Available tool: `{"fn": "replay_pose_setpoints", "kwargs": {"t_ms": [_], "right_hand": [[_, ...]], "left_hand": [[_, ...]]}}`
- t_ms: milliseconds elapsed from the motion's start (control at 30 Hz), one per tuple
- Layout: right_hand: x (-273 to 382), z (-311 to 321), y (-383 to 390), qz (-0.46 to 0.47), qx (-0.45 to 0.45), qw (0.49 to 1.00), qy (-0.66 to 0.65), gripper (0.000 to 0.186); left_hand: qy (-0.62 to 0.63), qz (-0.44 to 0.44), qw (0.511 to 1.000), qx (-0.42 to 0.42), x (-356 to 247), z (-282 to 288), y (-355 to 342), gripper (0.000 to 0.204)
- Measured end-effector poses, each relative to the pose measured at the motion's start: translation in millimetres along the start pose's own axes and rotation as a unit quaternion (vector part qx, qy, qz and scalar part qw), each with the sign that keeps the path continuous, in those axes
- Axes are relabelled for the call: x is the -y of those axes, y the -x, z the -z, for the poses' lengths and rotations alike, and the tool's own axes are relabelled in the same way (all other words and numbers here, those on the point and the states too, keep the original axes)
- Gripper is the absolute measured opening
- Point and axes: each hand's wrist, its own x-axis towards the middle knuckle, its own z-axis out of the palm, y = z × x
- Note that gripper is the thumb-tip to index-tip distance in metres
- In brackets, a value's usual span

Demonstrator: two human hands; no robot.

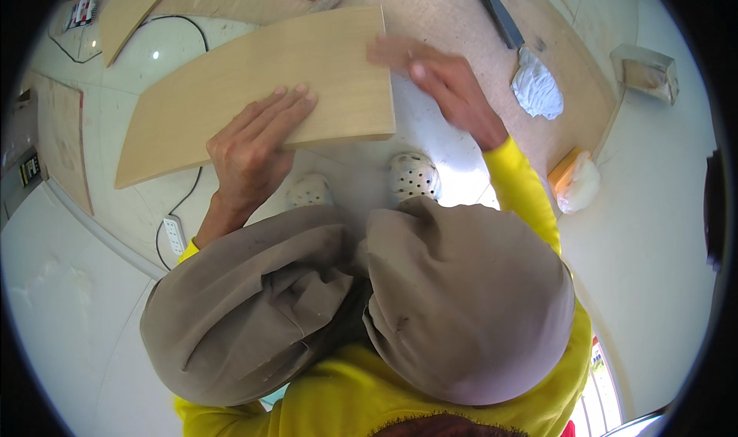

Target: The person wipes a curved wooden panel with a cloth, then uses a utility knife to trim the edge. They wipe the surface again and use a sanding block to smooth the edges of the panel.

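Now the left hand (pixel 254 141) lies flat, fingers spread, on the near edge of a pale wooden board (pixel 254 83) resting on the floor (pixel 430 122). At the board's right corner, the right hand (pixel 450 87) presses a small reddish sanding piece (pixel 392 53), its grip blurred, so I cannot tell how closed it is.

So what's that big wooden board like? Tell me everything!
The wooden board is a pale, smooth, light-coloured panel, long and rectangular; its curved look comes from the camera lens. It lies flat on the floor in front of the person's white shoes. The left hand presses flat on its near edge, fingers spread. The right hand is blurred at its right end, holding something brownish against the top corner.
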Motion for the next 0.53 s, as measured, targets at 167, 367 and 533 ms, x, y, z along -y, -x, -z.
{"fn": "replay_pose_setpoints", "kwargs": {"t_ms": [167,367,533], "right_hand": [[46,47,46,-0.019,0.078,0.975,-0.205,0.025],[-59,17,0,-0.084,-0.222,0.970,-0.043,0.043],[-107,-54,-45,-0.060,-0.213,0.947,-0.233,0.061]], "left_hand": [[-0.010,-0.018,1.000,-0.013,0,-2,-4,0.067],[0.002,-0.005,1.000,0.017,1,1,-13,0.059],[0.033,0.009,0.999,0.022,4,18,-29,0.056]]}}
